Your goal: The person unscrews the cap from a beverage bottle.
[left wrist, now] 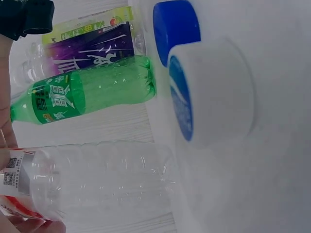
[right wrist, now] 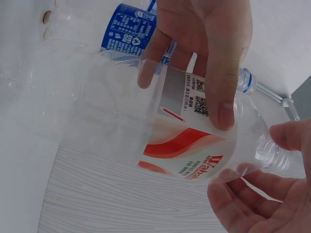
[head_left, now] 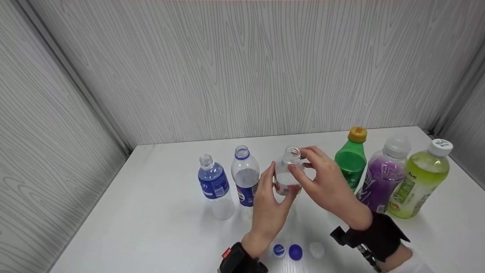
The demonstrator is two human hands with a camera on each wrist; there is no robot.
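A clear plastic water bottle (head_left: 286, 176) with a red and white label (right wrist: 187, 145) stands upright in front of me, its mouth uncapped. My left hand (head_left: 269, 212) grips it around the label, thumb on one side and fingers on the other. At the neck, my right hand (head_left: 330, 185) holds the bottle between thumb and curled fingers. Close to the left wrist, three caps lie on the table: a white one with a blue top (head_left: 279, 250), a dark blue one (head_left: 295, 252) and a white one (head_left: 316, 250).
To the left stand two uncapped bottles, one with a blue label (head_left: 214, 182) and a Pepsi-style bottle (head_left: 245, 178). At the right are a capped green bottle (head_left: 350, 159), a purple-labelled bottle (head_left: 384, 174) and a yellow-green bottle (head_left: 424, 178). A wood-grain panel (head_left: 265, 76) rises behind the table.
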